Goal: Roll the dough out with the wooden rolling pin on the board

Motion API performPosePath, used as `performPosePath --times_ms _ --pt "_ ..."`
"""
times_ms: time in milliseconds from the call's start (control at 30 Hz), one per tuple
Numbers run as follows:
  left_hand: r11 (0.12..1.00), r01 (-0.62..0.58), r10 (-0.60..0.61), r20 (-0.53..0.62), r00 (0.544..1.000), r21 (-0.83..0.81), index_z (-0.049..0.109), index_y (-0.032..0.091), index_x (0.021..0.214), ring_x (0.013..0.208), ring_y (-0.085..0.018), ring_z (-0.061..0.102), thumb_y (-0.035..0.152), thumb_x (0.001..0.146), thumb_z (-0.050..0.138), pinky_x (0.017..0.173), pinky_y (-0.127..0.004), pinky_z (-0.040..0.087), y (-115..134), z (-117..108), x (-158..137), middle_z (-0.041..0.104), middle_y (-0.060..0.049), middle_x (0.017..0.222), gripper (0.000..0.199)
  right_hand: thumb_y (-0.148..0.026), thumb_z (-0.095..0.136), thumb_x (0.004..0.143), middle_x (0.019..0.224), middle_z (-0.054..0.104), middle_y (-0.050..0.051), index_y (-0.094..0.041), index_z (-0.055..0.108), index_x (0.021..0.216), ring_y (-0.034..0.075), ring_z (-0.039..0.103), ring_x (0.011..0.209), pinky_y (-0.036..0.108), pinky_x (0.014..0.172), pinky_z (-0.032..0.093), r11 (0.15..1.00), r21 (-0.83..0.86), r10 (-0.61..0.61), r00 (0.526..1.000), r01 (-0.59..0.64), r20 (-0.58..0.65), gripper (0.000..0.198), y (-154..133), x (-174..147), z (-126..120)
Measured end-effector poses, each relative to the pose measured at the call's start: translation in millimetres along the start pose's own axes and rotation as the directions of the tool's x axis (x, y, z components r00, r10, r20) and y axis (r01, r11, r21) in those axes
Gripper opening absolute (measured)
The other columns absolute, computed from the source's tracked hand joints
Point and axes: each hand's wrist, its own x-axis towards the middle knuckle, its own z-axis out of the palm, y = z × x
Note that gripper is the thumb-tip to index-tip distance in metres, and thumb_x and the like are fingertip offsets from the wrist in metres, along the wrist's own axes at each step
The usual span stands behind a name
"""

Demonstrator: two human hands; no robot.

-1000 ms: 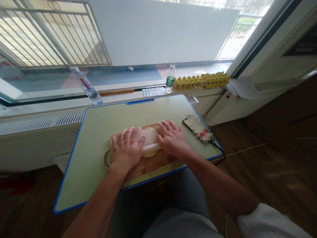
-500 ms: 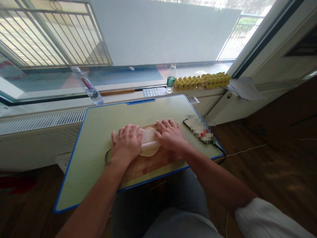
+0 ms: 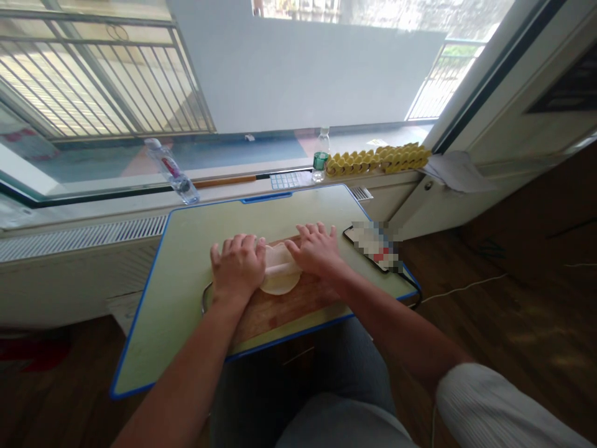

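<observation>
A pale rolling pin [image 3: 283,269] lies across a flat round of dough [image 3: 280,287] on a wooden cutting board [image 3: 275,313]. My left hand [image 3: 239,264] rests over the pin's left end, palm down, fingers curved over it. Over the right end lies my right hand [image 3: 317,247], its fingers pointing away from me and the thumb toward the middle. Between the two hands a short stretch of the pin shows; its ends are hidden under them. The dough's edge shows on both the near and far sides of the pin.
The board sits on a small green table [image 3: 186,261] with a blue rim. A phone [image 3: 370,247] with a black cable lies at the right. Along the windowsill stand a leaning bottle [image 3: 173,173], another bottle [image 3: 320,155] and yellow egg trays [image 3: 377,159].
The view has shifted a little, so the table and sill sit slightly lower. Both hands stay on the rolling pin, with little visible movement over the dough.
</observation>
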Motion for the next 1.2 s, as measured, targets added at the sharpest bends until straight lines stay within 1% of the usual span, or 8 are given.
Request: performPosePath --times_ms 167,300,467,767,833,933,1067,1200 --pt "1.0 -0.009 0.009 0.004 1.0 0.005 0.069 0.023 0.13 0.123 -0.035 0.061 0.051 0.108 0.029 0.112 -0.059 0.038 1 1 -30 0.07 -0.013 0.136 0.054 -0.063 0.041 0.106 0.152 0.062 0.012 -0.021 0.06 0.147 0.036 0.046 0.144 0.068 0.124 0.022 1.0 -0.003 -0.016 0.991 0.016 -0.13 0.061 0 -25 0" --pt "1.0 0.013 -0.014 0.083 0.996 0.006 0.064 0.024 0.142 0.134 -0.035 0.055 0.051 0.108 0.028 0.116 -0.061 0.035 -2 4 -31 0.064 -0.013 0.148 0.056 -0.06 0.038 0.109 0.155 0.059 0.012 -0.022 0.059 0.147 0.034 0.043 0.147 0.067 0.125 0.019 0.997 -0.022 -0.072 0.981 0.069 -0.18 0.057 -2 -41 1" --pt "0.999 0.035 -0.032 0.17 0.985 -0.012 0.06 0.027 0.149 0.14 -0.034 0.052 0.054 0.107 0.026 0.119 -0.063 0.034 -5 7 -19 0.06 -0.014 0.154 0.06 -0.059 0.033 0.11 0.161 0.053 0.01 -0.025 0.054 0.152 0.034 0.038 0.151 0.067 0.125 0.019 0.997 -0.04 -0.076 0.99 0.072 -0.116 0.058 -2 -43 7" --pt "0.986 0.124 -0.081 0.328 0.941 -0.112 0.057 0.027 0.151 0.147 -0.038 0.046 0.057 0.104 0.027 0.121 -0.072 0.029 -9 8 30 0.05 -0.014 0.164 0.063 -0.064 0.032 0.107 0.165 0.047 0.01 -0.026 0.047 0.159 0.034 0.037 0.152 0.062 0.125 0.026 0.999 0.0 -0.035 0.998 0.035 0.044 0.067 -4 20 0" --pt "0.986 0.124 -0.082 0.326 0.942 -0.111 0.057 0.027 0.15 0.146 -0.037 0.047 0.056 0.105 0.028 0.121 -0.07 0.03 -8 6 28 0.051 -0.014 0.163 0.061 -0.065 0.031 0.107 0.167 0.046 0.01 -0.025 0.045 0.16 0.036 0.036 0.153 0.064 0.125 0.025 0.999 -0.001 -0.037 0.997 0.037 0.073 0.068 -4 20 -1" --pt "0.994 0.064 -0.038 0.281 0.959 -0.086 0.058 0.027 0.149 0.143 -0.035 0.049 0.055 0.106 0.027 0.121 -0.066 0.032 -4 1 7 0.056 -0.013 0.159 0.06 -0.063 0.03 0.107 0.167 0.045 0.01 -0.025 0.043 0.162 0.037 0.034 0.154 0.067 0.124 0.024 0.998 -0.032 -0.046 0.994 0.049 0.103 0.068 -3 1 -1" --pt "0.998 -0.039 0.048 0.202 0.978 -0.044 0.059 0.024 0.15 0.141 -0.035 0.05 0.053 0.107 0.024 0.119 -0.062 0.035 -1 -1 -19 0.058 -0.014 0.156 0.062 -0.057 0.026 0.11 0.167 0.045 0.01 -0.025 0.044 0.162 0.035 0.033 0.154 0.066 0.125 0.021 0.993 -0.068 -0.091 0.995 0.094 0.05 0.063 -1 -24 1" --pt "0.998 0.01 0.007 0.267 0.964 -0.063 0.057 0.026 0.151 0.144 -0.035 0.048 0.054 0.106 0.027 0.121 -0.065 0.032 -4 3 -2 0.055 -0.013 0.159 0.061 -0.062 0.031 0.108 0.168 0.045 0.009 -0.027 0.044 0.162 0.036 0.033 0.155 0.066 0.125 0.021 0.998 -0.028 -0.047 0.995 0.05 0.085 0.066 -2 -7 2"
